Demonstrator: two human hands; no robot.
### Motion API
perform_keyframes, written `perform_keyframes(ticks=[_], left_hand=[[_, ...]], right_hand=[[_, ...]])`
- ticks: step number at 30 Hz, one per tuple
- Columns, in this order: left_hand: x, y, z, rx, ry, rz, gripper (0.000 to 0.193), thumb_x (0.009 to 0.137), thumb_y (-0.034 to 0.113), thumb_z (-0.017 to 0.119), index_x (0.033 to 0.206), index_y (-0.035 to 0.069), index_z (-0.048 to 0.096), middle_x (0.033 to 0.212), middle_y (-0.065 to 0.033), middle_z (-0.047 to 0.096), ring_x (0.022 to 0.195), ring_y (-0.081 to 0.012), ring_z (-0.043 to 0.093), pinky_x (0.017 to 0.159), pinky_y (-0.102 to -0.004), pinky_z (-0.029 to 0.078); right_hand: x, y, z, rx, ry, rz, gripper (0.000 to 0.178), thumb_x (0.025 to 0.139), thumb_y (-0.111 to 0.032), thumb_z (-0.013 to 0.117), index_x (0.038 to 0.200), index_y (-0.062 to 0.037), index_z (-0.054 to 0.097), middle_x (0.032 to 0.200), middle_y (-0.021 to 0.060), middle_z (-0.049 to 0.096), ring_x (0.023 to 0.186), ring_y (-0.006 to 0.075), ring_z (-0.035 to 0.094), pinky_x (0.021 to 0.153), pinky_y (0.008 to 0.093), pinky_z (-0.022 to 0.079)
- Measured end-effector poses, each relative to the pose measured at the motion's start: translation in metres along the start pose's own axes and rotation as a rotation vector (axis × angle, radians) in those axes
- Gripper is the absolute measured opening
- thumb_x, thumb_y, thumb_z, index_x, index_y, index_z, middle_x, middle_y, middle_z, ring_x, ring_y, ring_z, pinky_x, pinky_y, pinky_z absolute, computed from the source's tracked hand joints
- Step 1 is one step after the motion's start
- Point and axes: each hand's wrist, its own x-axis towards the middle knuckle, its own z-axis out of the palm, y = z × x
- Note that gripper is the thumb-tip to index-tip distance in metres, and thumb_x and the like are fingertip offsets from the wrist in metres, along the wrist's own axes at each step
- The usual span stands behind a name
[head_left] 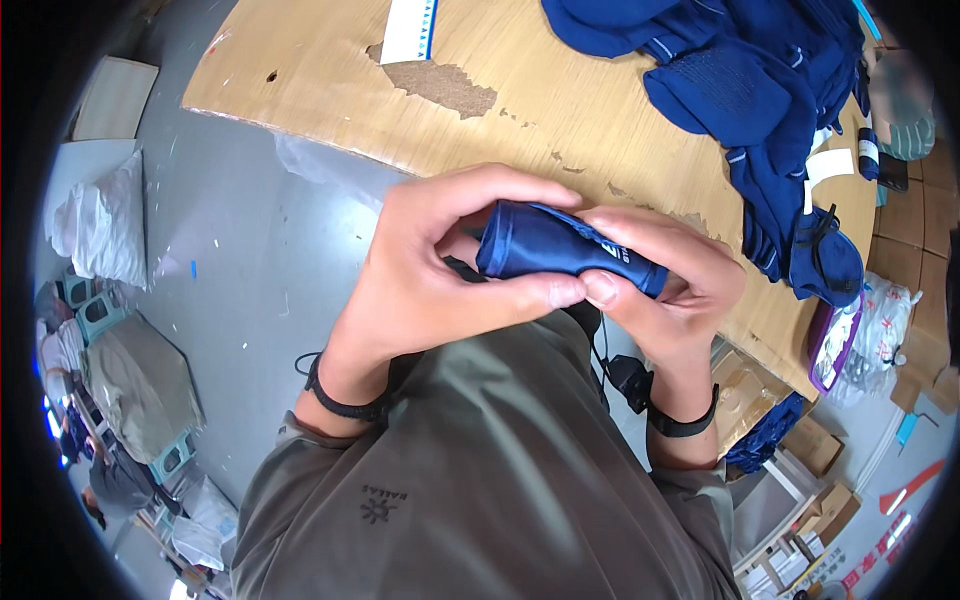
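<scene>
Your left hand (410, 265) is clamped around the left end of a rolled blue fabric bundle (540, 245), and your right hand (675, 265) grips its right end, the thumb tips just beside each other. You hold it before your body, by the near edge of the table (310, 80); navy fabric pieces (735, 95) lie heaped at far right.
</scene>
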Motion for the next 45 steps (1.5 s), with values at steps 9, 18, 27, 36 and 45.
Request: perform_keyframes(ticks=[9,18,27,36,45], left_hand=[[-0.001,-0.006,-0.009,0.274,-0.074,0.256,0.052,0.067,-0.005,0.088,0.114,-0.006,0.066,0.103,-0.0137,0.072,0.093,-0.0169,0.070,0.079,-0.0273,0.056],[-0.009,-0.012,-0.003,0.196,0.027,0.183,0.049,0.070,-0.005,0.086,0.114,-0.006,0.066,0.101,-0.0122,0.072,0.091,-0.0145,0.069,0.079,-0.0269,0.056],[-0.017,-0.013,-0.004,0.049,0.034,0.189,0.044,0.073,-0.005,0.083,0.113,-0.006,0.065,0.099,-0.0122,0.072,0.091,-0.0145,0.069,0.079,-0.0274,0.056],[-0.012,-0.022,-0.014,0.137,0.028,0.360,0.046,0.066,-0.002,0.088,0.108,-0.005,0.068,0.096,-0.0138,0.074,0.086,-0.0179,0.073,0.077,-0.0278,0.057],[-0.008,-0.014,-0.013,0.355,0.061,0.364,0.050,0.061,0.011,0.094,0.103,0.000,0.069,0.092,-0.0124,0.073,0.083,-0.0218,0.072,0.074,-0.0306,0.055]], right_hand=[[0.002,-0.005,0.000,0.022,-0.044,0.035,0.029,0.073,0.001,0.082,0.101,0.0070,0.073,0.094,0.0195,0.074,0.083,0.0235,0.074,0.074,0.0304,0.058],[0.007,-0.012,0.009,-0.061,-0.026,0.055,0.026,0.076,0.001,0.080,0.100,0.0050,0.074,0.092,0.0176,0.074,0.082,0.0209,0.073,0.072,0.0290,0.057],[0.005,-0.020,0.017,-0.073,-0.026,0.023,0.025,0.076,0.001,0.080,0.101,0.0044,0.074,0.091,0.0162,0.075,0.082,0.0218,0.073,0.072,0.0292,0.057],[0.006,-0.017,0.023,-0.009,-0.012,0.059,0.022,0.078,-0.003,0.080,0.099,-0.0006,0.077,0.088,0.0148,0.075,0.076,0.0211,0.073,0.065,0.0279,0.055],[0.011,-0.029,0.016,-0.122,-0.018,0.065,0.025,0.078,-0.008,0.081,0.103,-0.0049,0.077,0.088,0.0118,0.074,0.074,0.0222,0.072,0.065,0.0304,0.056]])
